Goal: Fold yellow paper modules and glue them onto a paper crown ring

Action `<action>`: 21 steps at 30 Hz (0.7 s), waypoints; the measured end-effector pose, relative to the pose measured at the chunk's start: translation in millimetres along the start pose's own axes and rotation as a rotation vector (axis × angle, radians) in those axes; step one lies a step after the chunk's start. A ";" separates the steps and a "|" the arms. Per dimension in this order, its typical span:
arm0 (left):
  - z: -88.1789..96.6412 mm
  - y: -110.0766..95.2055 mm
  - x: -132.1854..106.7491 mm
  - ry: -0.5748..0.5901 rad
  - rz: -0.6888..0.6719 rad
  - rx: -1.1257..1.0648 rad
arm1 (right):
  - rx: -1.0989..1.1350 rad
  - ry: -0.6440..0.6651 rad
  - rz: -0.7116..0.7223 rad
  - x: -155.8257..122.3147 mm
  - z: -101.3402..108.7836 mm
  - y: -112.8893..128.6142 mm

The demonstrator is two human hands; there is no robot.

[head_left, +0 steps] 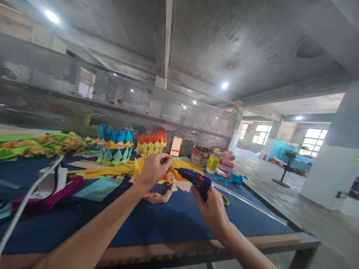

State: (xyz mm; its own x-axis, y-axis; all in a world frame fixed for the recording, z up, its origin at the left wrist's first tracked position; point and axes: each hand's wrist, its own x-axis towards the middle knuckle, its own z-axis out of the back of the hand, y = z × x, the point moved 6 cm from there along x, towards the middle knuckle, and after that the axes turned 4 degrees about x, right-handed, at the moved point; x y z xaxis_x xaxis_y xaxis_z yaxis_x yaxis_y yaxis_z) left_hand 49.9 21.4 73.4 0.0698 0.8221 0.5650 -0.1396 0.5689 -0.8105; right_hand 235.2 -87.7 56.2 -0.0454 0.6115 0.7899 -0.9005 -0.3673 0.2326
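Observation:
My right hand (214,213) is wrapped round a dark blue hot glue gun (196,178), which has a small red light on its side. Its nozzle points left and meets, or nearly meets, a folded yellow paper piece (174,169). That piece is pinched between the fingers of my left hand (155,168). Below my left hand sits a pale pink paper ring (158,197), and a yellow paper crown (139,168) shows partly behind the hand. Yellow paper strips (112,171) lie to the left, beside a light blue paper sheet (98,188).
A blue and orange paper crown (115,144) and an orange and yellow one (152,143) stand at the back. To the right are a basket (199,157), a yellow-labelled bottle (213,162) and a clear ruler (249,203). At left lies a purple holder (53,196) near a white cable (30,192).

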 end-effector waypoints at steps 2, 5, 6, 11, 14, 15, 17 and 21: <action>0.7 -1.2 0.0 -0.004 0.001 0.002 | -0.033 -0.013 0.023 -0.5 -1.0 0.7; 0.9 -2.2 -0.2 -0.002 -0.004 0.005 | -0.075 -0.033 0.053 -1.0 -2.8 1.3; 0.8 -2.1 -0.3 0.001 -0.005 0.006 | -0.084 -0.037 0.062 -1.1 -3.4 1.4; 0.0 -0.7 -0.1 0.008 -0.010 0.016 | -0.113 -0.047 0.075 -1.9 -5.8 0.0; -0.5 -0.3 -0.1 0.009 -0.013 0.015 | -0.110 -0.051 0.084 -1.9 -5.7 -0.3; -0.7 -0.4 -0.3 0.009 -0.015 0.014 | -0.110 -0.052 0.090 -1.7 -5.5 0.1; -0.8 -1.1 -0.8 0.011 -0.021 0.014 | -0.115 -0.054 0.103 -1.4 -4.9 1.5; 0.1 -4.1 -2.1 0.012 -0.029 0.018 | -0.141 -0.077 0.106 -2.1 -2.7 3.9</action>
State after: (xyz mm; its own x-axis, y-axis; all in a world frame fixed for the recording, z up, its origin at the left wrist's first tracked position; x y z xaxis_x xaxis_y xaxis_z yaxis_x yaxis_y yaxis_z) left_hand 50.2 17.4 75.6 0.0863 0.8053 0.5866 -0.1548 0.5925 -0.7906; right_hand 230.7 -88.5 53.9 -0.1152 0.5175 0.8479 -0.9442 -0.3222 0.0684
